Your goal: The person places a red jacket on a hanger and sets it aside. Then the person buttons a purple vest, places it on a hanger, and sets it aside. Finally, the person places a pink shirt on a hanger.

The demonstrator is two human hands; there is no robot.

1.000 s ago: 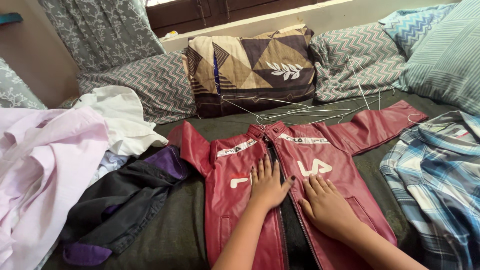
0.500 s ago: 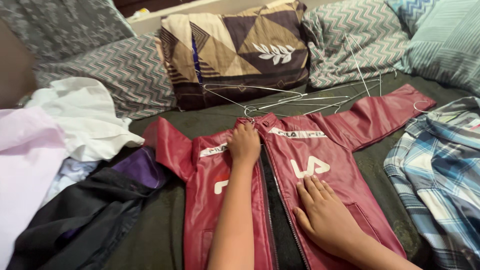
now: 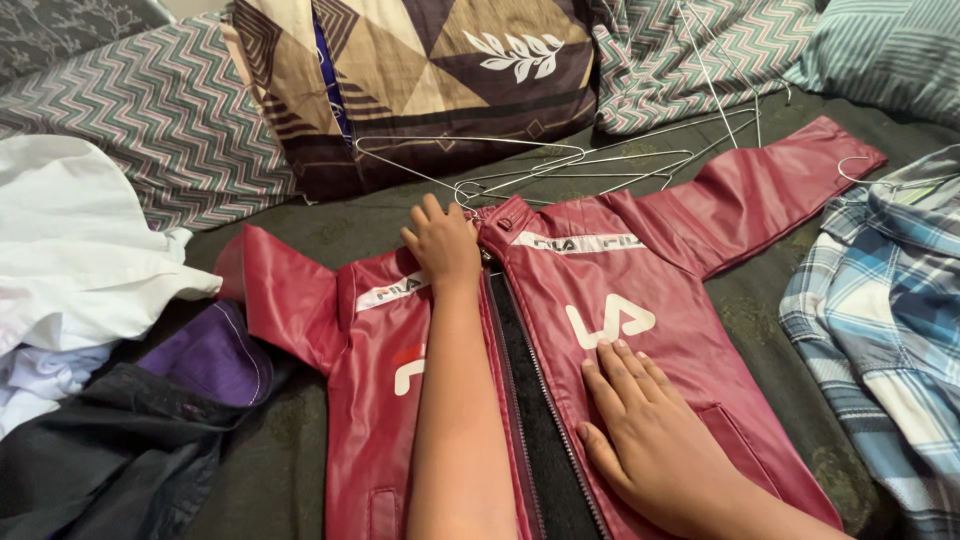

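One glossy maroon zip-front jacket (image 3: 620, 330) lies face up and unzipped on the dark green bedcover (image 3: 330, 225). The left hand (image 3: 442, 243) rests at the collar, fingers loosely curled, gripping nothing I can make out. The right hand (image 3: 655, 440) lies flat on the right front panel, fingers slightly spread. Thin wire hangers (image 3: 520, 165) lie just above the collar; a hook could snag the zip. A blue plaid shirt (image 3: 880, 310) and dark clothes (image 3: 130, 440) crowd both sleeves and could get dragged along.
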